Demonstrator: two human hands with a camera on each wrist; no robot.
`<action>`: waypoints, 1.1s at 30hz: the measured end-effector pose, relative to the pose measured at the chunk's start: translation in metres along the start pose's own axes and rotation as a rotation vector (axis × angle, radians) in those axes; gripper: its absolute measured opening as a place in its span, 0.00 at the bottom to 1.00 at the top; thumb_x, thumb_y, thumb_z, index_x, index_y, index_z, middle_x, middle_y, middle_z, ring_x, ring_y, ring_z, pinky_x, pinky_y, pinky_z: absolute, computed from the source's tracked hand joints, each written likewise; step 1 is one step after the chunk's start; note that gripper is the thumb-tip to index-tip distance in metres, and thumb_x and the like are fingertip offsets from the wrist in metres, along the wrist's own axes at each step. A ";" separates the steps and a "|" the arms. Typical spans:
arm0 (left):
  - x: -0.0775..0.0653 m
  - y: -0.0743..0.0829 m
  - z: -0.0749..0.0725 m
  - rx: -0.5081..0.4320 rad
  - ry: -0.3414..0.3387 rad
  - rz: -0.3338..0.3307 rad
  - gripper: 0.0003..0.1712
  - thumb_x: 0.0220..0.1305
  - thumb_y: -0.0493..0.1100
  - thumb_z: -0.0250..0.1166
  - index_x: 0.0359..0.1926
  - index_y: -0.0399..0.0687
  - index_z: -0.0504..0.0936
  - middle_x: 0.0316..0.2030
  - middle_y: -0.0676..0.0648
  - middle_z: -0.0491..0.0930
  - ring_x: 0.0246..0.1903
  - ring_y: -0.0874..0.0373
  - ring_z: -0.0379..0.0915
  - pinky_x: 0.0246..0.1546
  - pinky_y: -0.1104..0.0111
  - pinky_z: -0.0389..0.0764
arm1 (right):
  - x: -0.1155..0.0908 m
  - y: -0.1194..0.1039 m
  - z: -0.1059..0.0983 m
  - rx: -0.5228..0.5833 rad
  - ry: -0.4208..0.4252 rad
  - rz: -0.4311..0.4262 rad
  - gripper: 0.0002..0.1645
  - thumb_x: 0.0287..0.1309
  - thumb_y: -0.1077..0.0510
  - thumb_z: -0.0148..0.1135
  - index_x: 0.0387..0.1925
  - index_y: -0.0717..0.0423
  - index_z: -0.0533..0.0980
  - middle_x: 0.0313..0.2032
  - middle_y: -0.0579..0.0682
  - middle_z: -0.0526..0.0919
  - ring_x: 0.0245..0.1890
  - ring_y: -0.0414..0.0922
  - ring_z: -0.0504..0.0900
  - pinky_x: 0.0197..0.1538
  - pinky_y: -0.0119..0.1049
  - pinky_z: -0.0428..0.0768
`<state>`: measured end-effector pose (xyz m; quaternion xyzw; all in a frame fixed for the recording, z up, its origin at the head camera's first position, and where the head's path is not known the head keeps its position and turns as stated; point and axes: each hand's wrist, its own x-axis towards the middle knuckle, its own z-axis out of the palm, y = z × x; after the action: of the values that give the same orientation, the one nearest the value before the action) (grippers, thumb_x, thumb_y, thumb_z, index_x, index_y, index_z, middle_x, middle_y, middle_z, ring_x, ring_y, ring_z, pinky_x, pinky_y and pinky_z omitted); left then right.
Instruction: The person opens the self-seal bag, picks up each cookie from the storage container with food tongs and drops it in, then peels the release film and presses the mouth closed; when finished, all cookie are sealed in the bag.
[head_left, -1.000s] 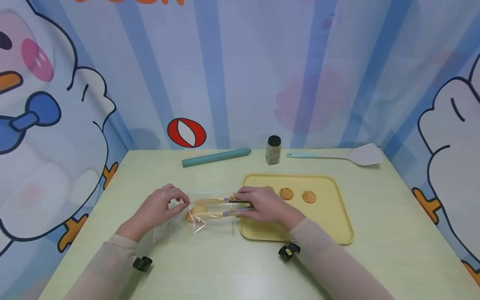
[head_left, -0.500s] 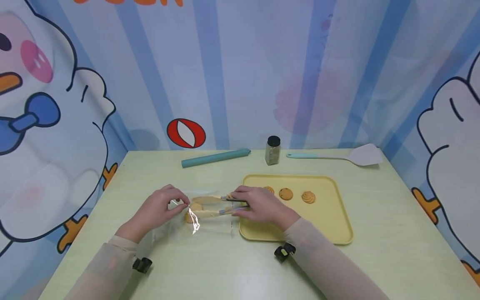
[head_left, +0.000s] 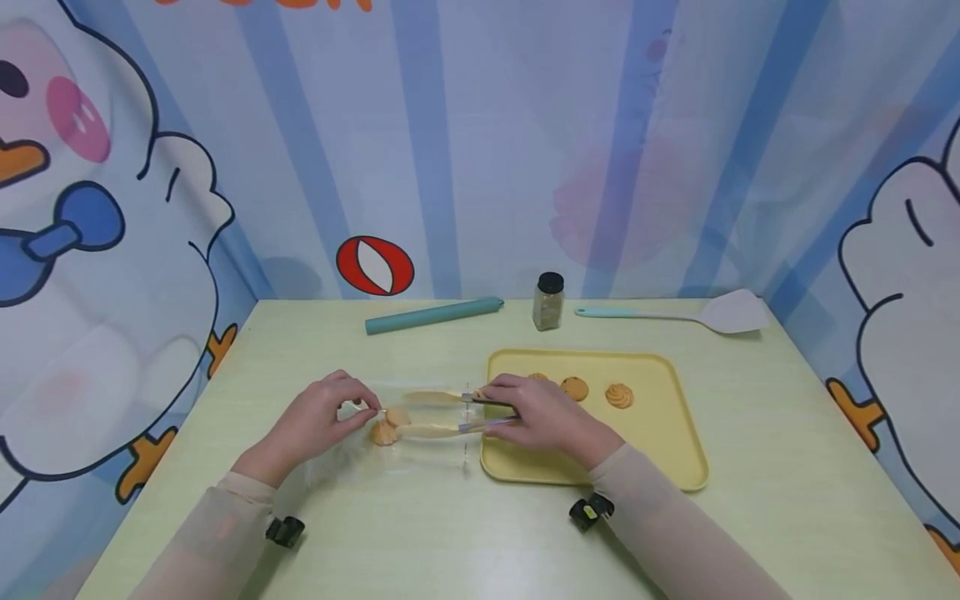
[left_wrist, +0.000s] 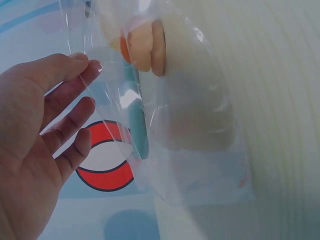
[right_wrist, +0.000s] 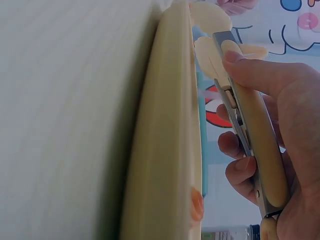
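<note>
My left hand [head_left: 318, 421] pinches the edge of a clear plastic bag [left_wrist: 200, 125] between thumb and forefinger, its other fingers loosely bent. Inside the bag, near those fingertips, lie a swirled cookie [head_left: 384, 433] and a round cookie [head_left: 397, 416] close together; the left wrist view shows cookies [left_wrist: 142, 47] through the film. My right hand [head_left: 547, 417] grips metal tongs [right_wrist: 260, 145] with cream handles and cream tips. In the head view the tong arms stand apart and reach left into the bag, the lower tip right at the round cookie, with nothing held between them.
A yellow tray [head_left: 600, 467] lies under my right hand, bearing a chocolate-chip cookie [head_left: 574, 388], a swirled cookie [head_left: 619, 395] and another partly hidden one. Behind are a teal rod [head_left: 435, 316], a black-lidded jar [head_left: 548, 304] and a spatula [head_left: 731, 312]. A printed curtain [head_left: 495, 167] backs the table.
My right hand and the tongs shifted slightly left, then back to the right, drawing the tips away from over the cookies in the bag. My left hand stays in place.
</note>
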<state>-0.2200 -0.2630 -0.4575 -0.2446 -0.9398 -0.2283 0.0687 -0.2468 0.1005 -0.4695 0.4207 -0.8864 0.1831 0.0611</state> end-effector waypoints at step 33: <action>0.000 0.000 0.000 -0.015 -0.017 -0.010 0.06 0.63 0.41 0.74 0.41 0.55 0.89 0.37 0.57 0.84 0.42 0.55 0.80 0.46 0.54 0.85 | -0.098 0.080 -0.065 -0.137 0.117 0.138 0.33 0.57 0.43 0.76 0.60 0.55 0.82 0.54 0.53 0.86 0.45 0.50 0.88 0.47 0.50 0.85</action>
<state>-0.2201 -0.2627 -0.4569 -0.2426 -0.9399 -0.2334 0.0576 -0.2485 0.2426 -0.4567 0.3423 -0.9186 0.1501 0.1287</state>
